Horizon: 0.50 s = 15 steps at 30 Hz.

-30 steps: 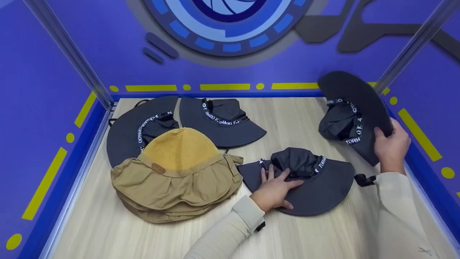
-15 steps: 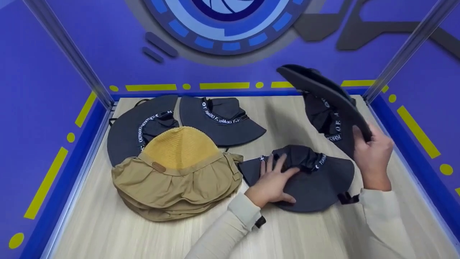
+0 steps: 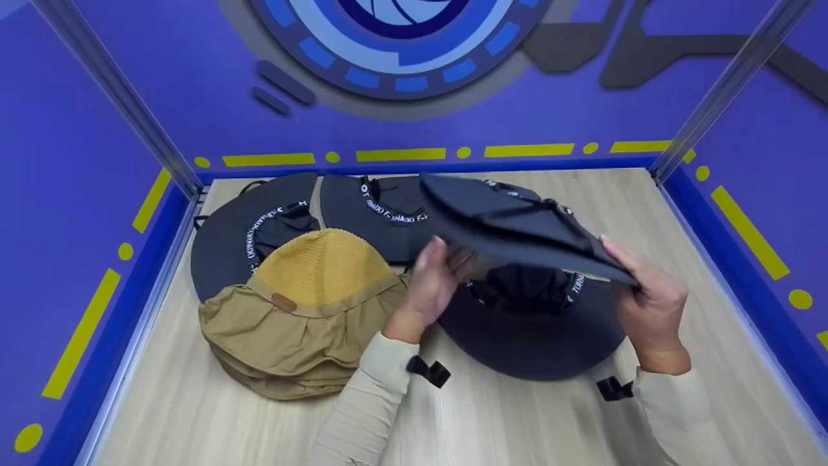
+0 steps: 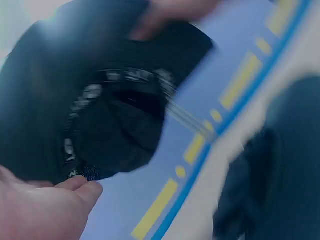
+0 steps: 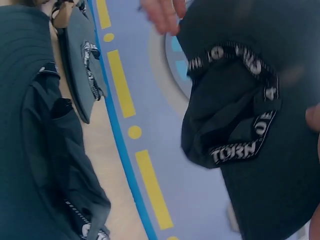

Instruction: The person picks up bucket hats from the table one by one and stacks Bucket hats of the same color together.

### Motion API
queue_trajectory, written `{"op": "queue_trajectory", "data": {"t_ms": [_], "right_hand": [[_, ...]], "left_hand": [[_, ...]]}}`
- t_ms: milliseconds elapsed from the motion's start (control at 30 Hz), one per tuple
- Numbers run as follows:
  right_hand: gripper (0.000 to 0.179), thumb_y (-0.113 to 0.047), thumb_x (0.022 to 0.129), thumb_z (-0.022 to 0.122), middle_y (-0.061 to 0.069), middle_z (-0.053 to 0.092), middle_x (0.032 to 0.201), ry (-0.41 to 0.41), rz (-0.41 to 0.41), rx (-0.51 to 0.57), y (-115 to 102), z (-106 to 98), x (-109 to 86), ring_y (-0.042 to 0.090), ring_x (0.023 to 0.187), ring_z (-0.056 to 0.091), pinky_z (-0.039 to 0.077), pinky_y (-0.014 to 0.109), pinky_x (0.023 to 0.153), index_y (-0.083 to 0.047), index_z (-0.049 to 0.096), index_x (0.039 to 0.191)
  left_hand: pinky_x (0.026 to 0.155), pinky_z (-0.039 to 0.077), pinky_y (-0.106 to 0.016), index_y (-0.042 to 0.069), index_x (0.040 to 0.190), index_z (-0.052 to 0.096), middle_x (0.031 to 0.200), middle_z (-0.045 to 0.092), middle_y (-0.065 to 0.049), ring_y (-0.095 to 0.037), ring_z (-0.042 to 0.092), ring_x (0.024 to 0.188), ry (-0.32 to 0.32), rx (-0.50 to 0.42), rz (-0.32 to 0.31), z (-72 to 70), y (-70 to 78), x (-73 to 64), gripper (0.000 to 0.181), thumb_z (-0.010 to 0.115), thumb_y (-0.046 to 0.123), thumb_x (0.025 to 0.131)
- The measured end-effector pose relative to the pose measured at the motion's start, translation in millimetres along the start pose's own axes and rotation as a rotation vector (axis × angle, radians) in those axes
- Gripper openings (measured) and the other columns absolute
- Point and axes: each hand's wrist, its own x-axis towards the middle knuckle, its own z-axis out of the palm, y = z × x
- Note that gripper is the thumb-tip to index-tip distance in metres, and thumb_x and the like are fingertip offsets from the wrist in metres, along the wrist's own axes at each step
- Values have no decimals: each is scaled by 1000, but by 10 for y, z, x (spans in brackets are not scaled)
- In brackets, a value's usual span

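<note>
My right hand [image 3: 653, 307] grips one end of the brim of a dark grey sun hat [image 3: 511, 223], thumb on top. The hat is tilted above the table; its lettered inner band [image 5: 232, 152] faces the right wrist camera. My left hand [image 3: 427, 288] is raised at the hat's other end, fingers extended right at the brim. In the left wrist view its fingertips [image 4: 82, 187] overlap the hat's lower edge. Beneath the held hat lies another dark grey sun hat [image 3: 530, 349], its crown partly hidden.
Two more dark grey hats, one at back left [image 3: 223, 246] and one at back centre [image 3: 388, 239], lie on the wooden table [image 3: 162, 414]. A stack of tan hats [image 3: 304, 349] with a yellow crown overlaps the left one. Blue panels [image 3: 744, 162] enclose the table.
My right hand has carried the held hat leftward from the right side, turning it over the table. My left hand has lifted off the lower hat and moved left to the held hat's brim.
</note>
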Motion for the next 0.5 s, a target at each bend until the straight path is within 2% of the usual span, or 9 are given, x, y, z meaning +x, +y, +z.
{"op": "queue_trajectory", "data": {"t_ms": [67,100,167,233,300,400,500], "right_hand": [[19,10,87,67,23,77,106,-24,-46,72,27,0,-43,16,108,75,54,24,99,5,79,102],[16,8,88,68,24,77,105,-40,-71,108,44,0,-62,20,108,75,55,25,100,6,79,100],[11,3,91,71,26,76,104,-75,-123,169,77,1,-93,27,107,75,55,28,100,7,78,97],[13,-3,91,73,28,75,104,-118,-161,223,103,1,-114,33,106,74,55,31,100,8,79,95],[16,-8,92,74,29,75,104,-151,-192,242,126,-2,-124,37,106,73,54,34,101,7,79,94],[19,-12,92,74,28,75,105,-173,-216,242,143,-5,-126,40,107,72,52,37,105,6,80,93],[21,-17,93,74,25,76,106,-150,-198,196,143,5,-128,37,114,70,47,41,110,3,80,94]], "left_hand": [[101,52,-35,15,121,61,114,72,0,-17,68,108,78,-187,-62,-44,83,42,86,75,80,67],[96,53,-33,17,120,63,111,73,2,-15,69,103,106,-225,-94,-70,122,63,81,72,81,71],[94,55,-31,14,125,62,112,73,-1,-16,70,102,140,-271,-137,-130,175,98,71,64,74,86],[96,56,-31,9,130,59,115,72,-3,-17,71,104,171,-291,-163,-180,203,121,55,56,55,101],[93,58,-32,4,129,57,113,72,-5,-17,71,102,220,-302,-174,-214,212,127,36,48,32,108],[90,60,-33,1,128,54,110,71,-7,-18,71,100,267,-293,-159,-234,205,113,24,47,10,107],[92,59,-35,-1,134,49,113,70,-8,-19,70,105,251,-294,-124,-232,201,87,28,45,4,107]]}}
